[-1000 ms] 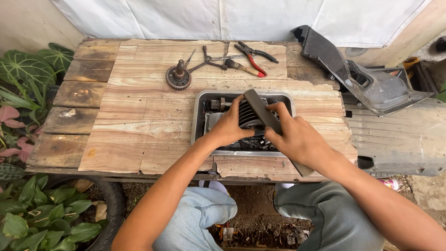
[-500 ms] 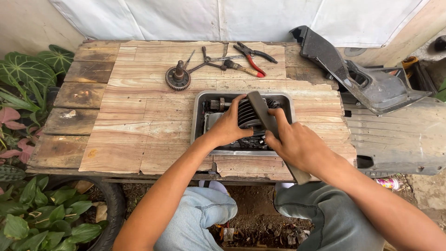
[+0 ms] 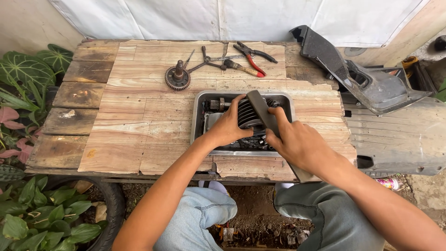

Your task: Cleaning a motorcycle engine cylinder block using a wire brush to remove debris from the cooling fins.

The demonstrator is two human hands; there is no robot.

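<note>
Rough weathered wooden table [image 3: 139, 116], dull metal tray [image 3: 197, 116], matt grey finned part [image 3: 248, 114], rusty gear [image 3: 176, 78]

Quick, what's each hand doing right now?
Left hand: closed on the finned metal part over the tray.
Right hand: closed around the flat grey bar.

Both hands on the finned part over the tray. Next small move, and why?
Probably draw the flat tool once more along the fins. The left hand steadies the finned metal part over the metal tray, and the right hand grips the tool with its tip laid on the fins. Whether the fins are clean cannot be seen.
</note>
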